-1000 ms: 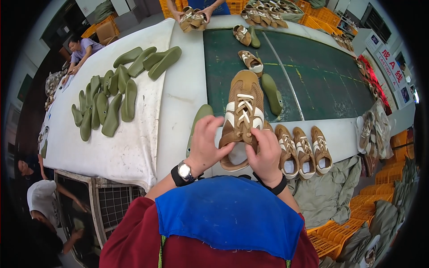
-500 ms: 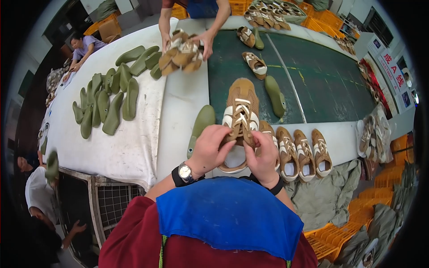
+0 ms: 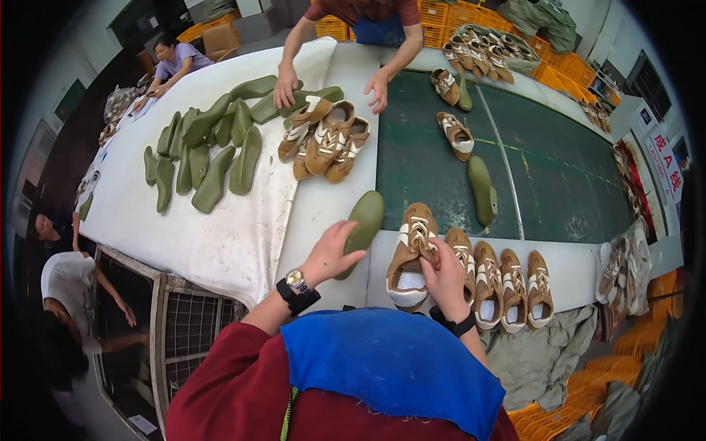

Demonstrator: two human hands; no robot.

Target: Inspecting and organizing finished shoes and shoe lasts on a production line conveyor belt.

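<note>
The counter (image 3: pixel 220 242) spreads before us, white cloth on the left and a green mat (image 3: pixel 559 169) on the right. On the cloth lies a spread of green lasts (image 3: pixel 202 151). Across the counter another person leans in, both hands down beside a pile of tan shoes (image 3: pixel 323 140). More tan shoes sit at the far edge of the mat, one alone (image 3: pixel 456 136) on the green with a single last (image 3: pixel 482 191) near it.

Close to us a row of four shoes (image 3: pixel 504 283) stands side by side at the counter's near edge. Just left of them is the tan shoe (image 3: pixel 410 253) we are working on, toe pointing away, resting on the counter. Our right hand (image 3: pixel 445 275) is closed on its right side near the laces, fingers curled over the upper. Our left hand (image 3: pixel 331 253), with a watch on the wrist, is partly open, its fingers wrapping round the near end of a green last (image 3: pixel 362 220) that lies on the counter just left of the shoe.
</note>
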